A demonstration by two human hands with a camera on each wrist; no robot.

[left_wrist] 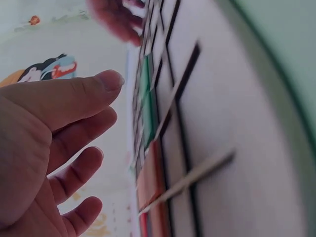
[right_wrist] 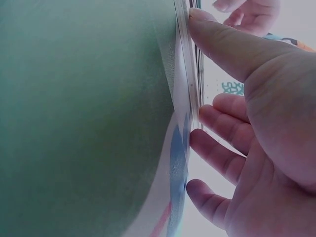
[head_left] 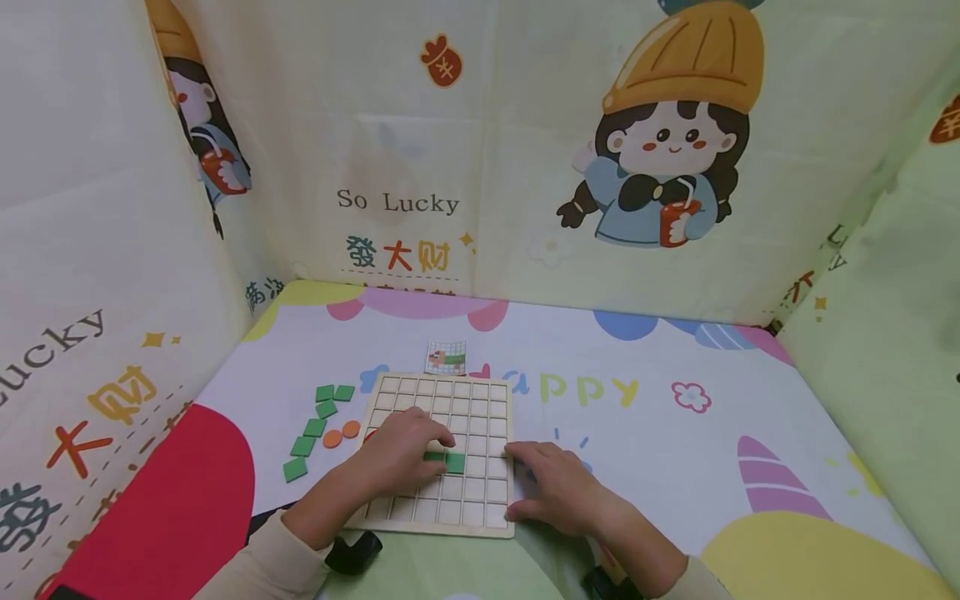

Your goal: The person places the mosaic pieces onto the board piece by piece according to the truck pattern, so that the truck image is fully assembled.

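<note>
A wooden grid board (head_left: 483,492) lies on the table. My left hand (head_left: 401,450) hovers over its middle and left cells; in the left wrist view its thumb and fingers are apart with nothing between them. Beside that hand, green square tiles (head_left: 455,463) sit in a row of cells. Orange-red pieces (left_wrist: 150,175) fill cells near them, mostly hidden by the hand in the head view. My right hand (head_left: 562,492) rests against the board's right edge, fingers extended and thumb tip on the rim in the right wrist view.
Several loose green tiles (head_left: 303,446) and two orange round pieces (head_left: 332,438) lie left of the board. Behind it is a small printed card (head_left: 446,357) with a gridded picture. Patterned cloth walls (head_left: 525,208) enclose the table on the back and sides.
</note>
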